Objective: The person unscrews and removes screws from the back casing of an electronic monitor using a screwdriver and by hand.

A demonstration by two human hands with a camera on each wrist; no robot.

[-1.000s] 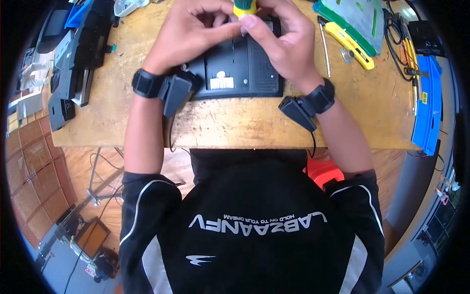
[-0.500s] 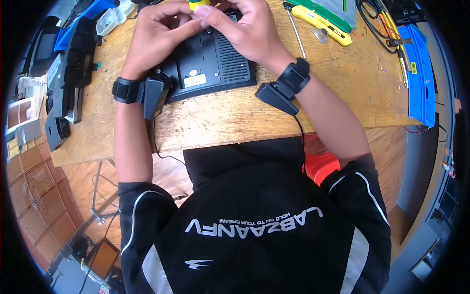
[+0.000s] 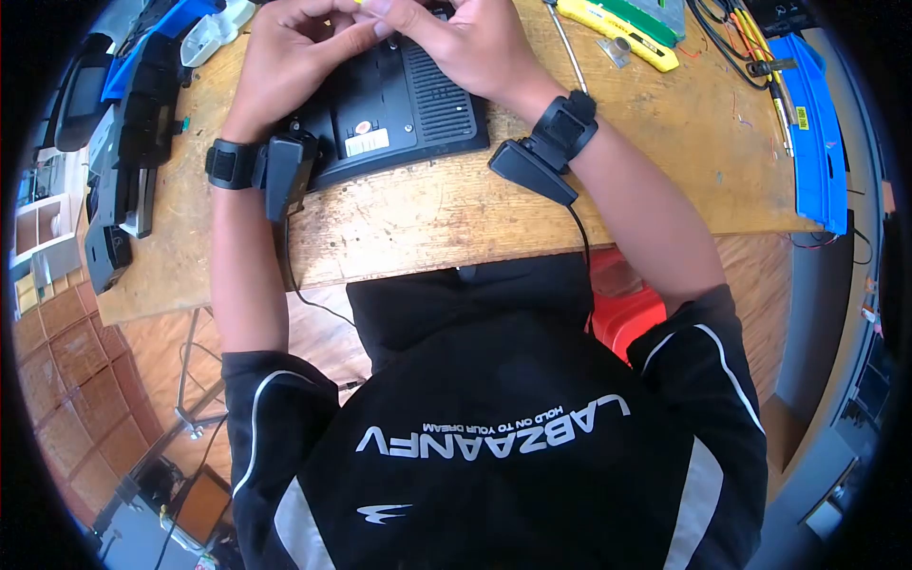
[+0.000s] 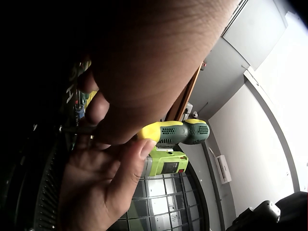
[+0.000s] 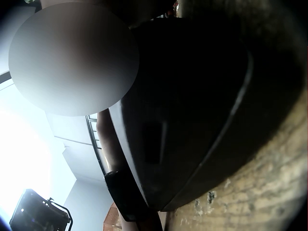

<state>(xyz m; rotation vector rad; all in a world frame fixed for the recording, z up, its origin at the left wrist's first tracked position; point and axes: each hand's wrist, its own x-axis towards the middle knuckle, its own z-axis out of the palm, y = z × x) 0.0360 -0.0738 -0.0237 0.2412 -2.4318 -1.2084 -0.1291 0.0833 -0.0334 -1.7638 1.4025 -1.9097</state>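
In the head view a black flat device [image 3: 370,114] with vent slots, screws and a white label lies on the wooden table. Over its far part, at the top edge, my left hand [image 3: 285,66] and right hand [image 3: 465,52] meet, thumbs together. The left wrist view shows a screwdriver [image 4: 173,132] with a yellow and dark green handle, its metal shaft toward the device. My right thumb and fingers pinch the yellow part; my left fingers curl around it near the shaft. The screwdriver's tip is hidden. The device's dark side fills much of the right wrist view.
Right of the device are a metal rod [image 3: 567,47], a yellow utility knife [image 3: 627,38], a green-edged case [image 3: 655,14], cables and a blue tray [image 3: 819,142]. Black equipment [image 3: 147,104] and a clear container [image 3: 214,38] stand on the left. The table's near edge faces my body.
The head view has shifted, so hands and device appear higher and further left. The screwdriver handle has nearly left the top of that view. Both hands keep hold of it.
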